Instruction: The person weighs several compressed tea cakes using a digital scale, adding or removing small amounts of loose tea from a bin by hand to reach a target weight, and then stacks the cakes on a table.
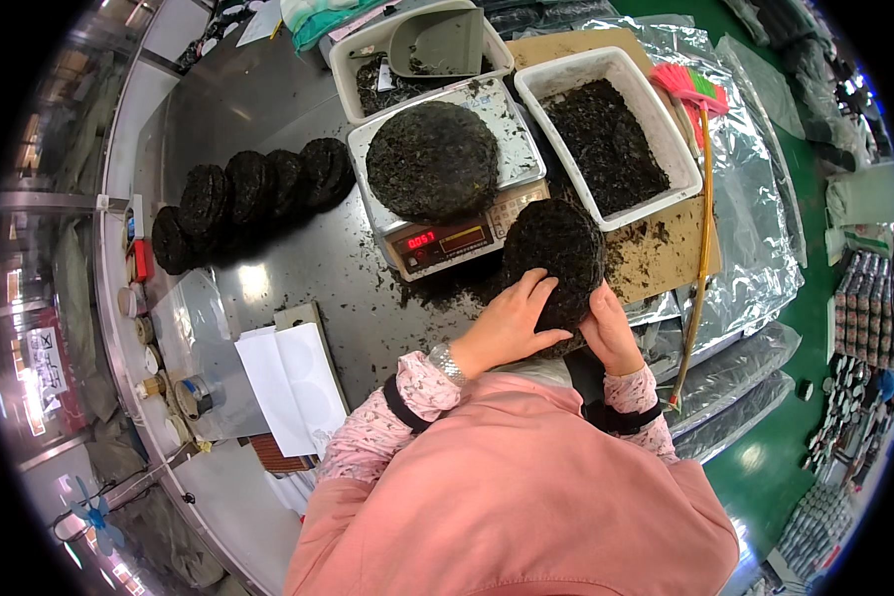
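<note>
A thick round stack of dried seaweed sheets (555, 238) is held tilted in front of my body, at the table's near edge. My left hand (518, 316) lies across its lower face, thumb and fingers spread. The fingers of my right hand (612, 331) wrap the stack's lower right edge. Just beyond, a larger dark seaweed disc (433, 162) rests on the metal pan of a digital scale (447, 242), whose display shows lit red digits. Several more seaweed discs (249, 190) lean on one another in a row to the scale's left.
A white tub of loose seaweed (603, 141) stands on cardboard (667, 257) at right. Behind the scale, another tub (346, 71) holds a grey dustpan (447, 45). A long-handled pink broom (704, 149) lies at right. White papers (294, 391) and tape rolls (194, 395) are at left.
</note>
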Tool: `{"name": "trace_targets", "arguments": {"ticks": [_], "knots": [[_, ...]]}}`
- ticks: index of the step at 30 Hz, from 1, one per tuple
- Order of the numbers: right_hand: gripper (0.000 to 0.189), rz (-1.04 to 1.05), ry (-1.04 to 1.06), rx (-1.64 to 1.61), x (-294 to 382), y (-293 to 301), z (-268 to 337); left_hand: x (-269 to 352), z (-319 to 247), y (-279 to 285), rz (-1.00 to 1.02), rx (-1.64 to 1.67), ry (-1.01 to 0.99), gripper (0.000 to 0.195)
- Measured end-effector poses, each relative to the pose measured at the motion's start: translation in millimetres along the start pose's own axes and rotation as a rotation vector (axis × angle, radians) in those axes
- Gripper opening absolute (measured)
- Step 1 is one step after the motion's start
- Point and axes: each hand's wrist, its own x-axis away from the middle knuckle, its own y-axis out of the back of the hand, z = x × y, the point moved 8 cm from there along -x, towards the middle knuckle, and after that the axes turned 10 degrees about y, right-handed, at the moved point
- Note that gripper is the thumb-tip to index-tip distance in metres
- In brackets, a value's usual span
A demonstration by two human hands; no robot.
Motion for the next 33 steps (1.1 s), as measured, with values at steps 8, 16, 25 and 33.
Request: {"name": "trace_targets", "arguments": {"ticks": [8, 16, 25, 33], "knots": [[0.073, -0.010, 0.000, 0.028, -2, -16, 6, 3, 6, 11, -0.059, 0.124, -0.003, 0.059], [0.054, -0.135, 0.004, -0.008, -4, -19, 17, 2, 10, 24, -0.046, 0.318, 0.110, 0.054], [0.058, -0.086, 0.040, 0.090, 0, -25, 15, -1, 10, 25, 0.084, 0.392, 0.065, 0.056], [0.051, -0.097, 0.047, -0.052, -1, -32, 24, 6, -6, 25, -0.103, 0.107, -0.044, 0.051]]}}
